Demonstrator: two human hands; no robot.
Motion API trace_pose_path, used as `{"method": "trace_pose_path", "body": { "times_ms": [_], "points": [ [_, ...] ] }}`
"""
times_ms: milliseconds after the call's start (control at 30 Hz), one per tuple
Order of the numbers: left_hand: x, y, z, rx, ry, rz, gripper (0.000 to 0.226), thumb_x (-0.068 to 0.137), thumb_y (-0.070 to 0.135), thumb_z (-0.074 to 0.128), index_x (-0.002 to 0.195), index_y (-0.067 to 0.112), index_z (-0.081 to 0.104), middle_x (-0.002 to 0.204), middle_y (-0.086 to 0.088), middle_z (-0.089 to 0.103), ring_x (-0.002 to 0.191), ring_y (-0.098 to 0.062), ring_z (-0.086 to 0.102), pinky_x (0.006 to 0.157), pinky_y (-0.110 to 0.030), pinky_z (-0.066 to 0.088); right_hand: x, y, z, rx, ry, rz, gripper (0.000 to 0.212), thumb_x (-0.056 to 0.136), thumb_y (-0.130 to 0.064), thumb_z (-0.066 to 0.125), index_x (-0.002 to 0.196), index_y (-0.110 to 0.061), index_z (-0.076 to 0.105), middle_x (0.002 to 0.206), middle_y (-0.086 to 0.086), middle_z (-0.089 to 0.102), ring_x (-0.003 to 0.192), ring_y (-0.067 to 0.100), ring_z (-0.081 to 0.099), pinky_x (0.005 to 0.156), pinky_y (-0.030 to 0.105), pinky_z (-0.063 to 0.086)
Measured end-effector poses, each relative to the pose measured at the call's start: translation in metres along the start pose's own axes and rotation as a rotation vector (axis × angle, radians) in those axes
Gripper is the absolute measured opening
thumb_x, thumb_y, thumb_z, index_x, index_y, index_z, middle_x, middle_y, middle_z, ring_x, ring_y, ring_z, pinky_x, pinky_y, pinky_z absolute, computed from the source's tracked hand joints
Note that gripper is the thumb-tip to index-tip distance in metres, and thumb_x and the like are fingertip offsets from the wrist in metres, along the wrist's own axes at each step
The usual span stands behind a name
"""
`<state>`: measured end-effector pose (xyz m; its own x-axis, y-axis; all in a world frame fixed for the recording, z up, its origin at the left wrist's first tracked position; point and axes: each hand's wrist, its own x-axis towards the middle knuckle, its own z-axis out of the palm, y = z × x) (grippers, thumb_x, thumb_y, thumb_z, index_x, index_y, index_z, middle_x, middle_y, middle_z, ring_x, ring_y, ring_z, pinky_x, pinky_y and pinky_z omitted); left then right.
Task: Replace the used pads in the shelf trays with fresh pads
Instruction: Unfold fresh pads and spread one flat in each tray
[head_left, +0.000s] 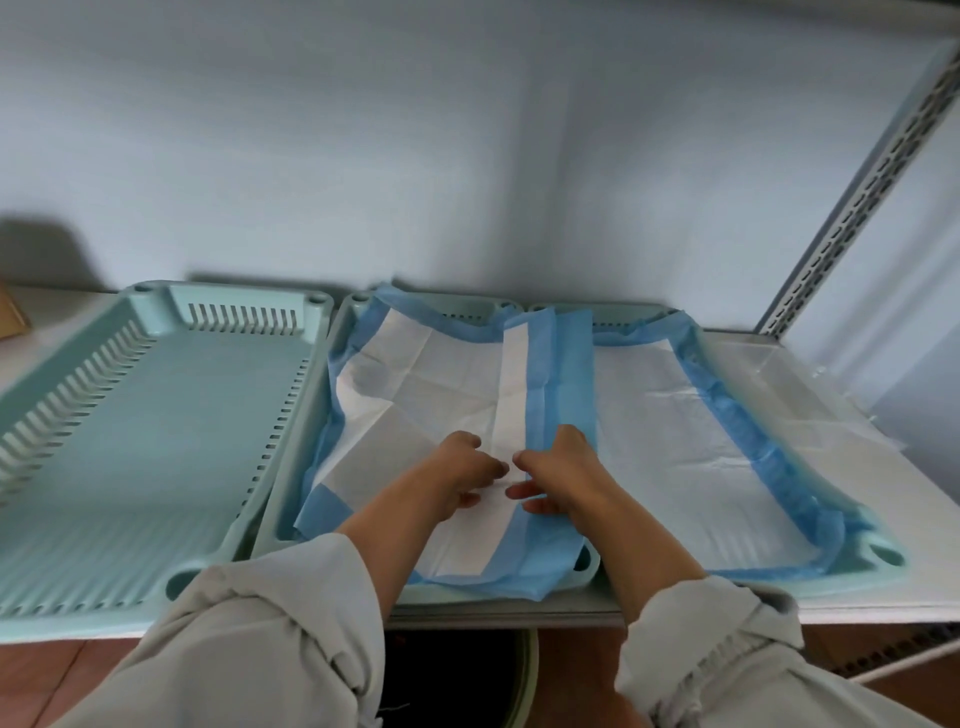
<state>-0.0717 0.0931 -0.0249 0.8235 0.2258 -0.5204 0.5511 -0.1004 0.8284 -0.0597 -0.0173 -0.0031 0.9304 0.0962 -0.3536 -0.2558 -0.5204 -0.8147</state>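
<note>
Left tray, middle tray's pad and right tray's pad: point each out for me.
Left tray (156, 447): head view, bare floor of the tray.
Middle tray's pad (415, 384): head view, white creased centre.
Right tray's pad (660, 431): head view, white centre.

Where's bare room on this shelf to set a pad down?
Free: the left tray, bare inside; the shelf strip right of the right tray, partly under clear plastic. Crowded: the middle tray, where both hands work the pad.

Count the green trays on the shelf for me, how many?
3: the left tray is bare, the middle tray and the right tray each hold a pad.
</note>
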Motion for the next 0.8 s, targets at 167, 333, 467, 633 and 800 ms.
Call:
{"method": "trace_pose_path", "body": {
  "times_ms": [167, 333, 467, 633, 800],
  "points": [
    [0.004, -0.005, -0.001, 0.081, -0.024, -0.017, 0.027, 0.091, 0.012, 0.06, 0.116, 0.013, 0.053, 0.094, -0.01, 0.057, 0.077, -0.017, 0.052, 0.055, -0.022, 0.039, 0.005, 0.005, 0.002, -0.218, 0.113, -0.1, 0.019, 0.089, -0.013, 0.05, 0.104, -0.008, 0.041, 0.108, 0.012, 0.051, 0.092, 0.026, 0.064, 0.069, 0.04, 0.059],
    [0.003, -0.005, -0.003, 0.152, -0.033, 0.069, 0.005, 0.09, 0.015, 0.061, 0.088, 0.011, 0.06, 0.064, -0.003, 0.048, 0.052, -0.011, 0.041, 0.046, -0.02, 0.032, 0.006, 0.004, 0.001, -0.006, -0.015, 0.014, 0.021, 0.093, -0.01, 0.051, 0.109, -0.006, 0.038, 0.108, 0.015, 0.058, 0.063, 0.015, 0.067, 0.044, 0.023, 0.049],
    [0.0, 0.003, -0.005, 0.118, 0.015, 0.193, 0.003, 0.093, 0.018, 0.058, 0.092, 0.015, 0.056, 0.065, -0.001, 0.048, 0.056, -0.009, 0.043, 0.046, -0.019, 0.031, 0.011, 0.006, -0.004, -0.005, 0.009, -0.03, 0.021, 0.09, -0.014, 0.062, 0.083, -0.011, 0.042, 0.075, 0.012, 0.06, 0.05, 0.014, 0.06, 0.045, 0.025, 0.049],
    [-0.014, 0.014, -0.016, 0.085, 0.046, 0.311, 0.005, 0.093, 0.017, 0.057, 0.096, 0.015, 0.061, 0.071, 0.002, 0.052, 0.058, -0.006, 0.047, 0.045, -0.017, 0.031, 0.012, -0.008, -0.021, -0.127, 0.174, -0.166, 0.025, 0.087, -0.012, 0.065, 0.066, -0.012, 0.051, 0.056, 0.006, 0.061, 0.044, 0.016, 0.064, 0.047, 0.026, 0.054],
    [-0.032, 0.021, -0.026, 0.213, 0.045, 0.317, 0.026, 0.096, 0.003, 0.045, 0.11, 0.005, 0.066, 0.092, -0.006, 0.062, 0.072, -0.01, 0.054, 0.043, -0.007, 0.039, 0.007, -0.023, -0.064, -0.122, 0.31, -0.234, 0.018, 0.088, -0.008, 0.058, 0.072, -0.001, 0.063, 0.062, 0.011, 0.069, 0.052, 0.024, 0.07, 0.067, 0.043, 0.061]
  ]
}}
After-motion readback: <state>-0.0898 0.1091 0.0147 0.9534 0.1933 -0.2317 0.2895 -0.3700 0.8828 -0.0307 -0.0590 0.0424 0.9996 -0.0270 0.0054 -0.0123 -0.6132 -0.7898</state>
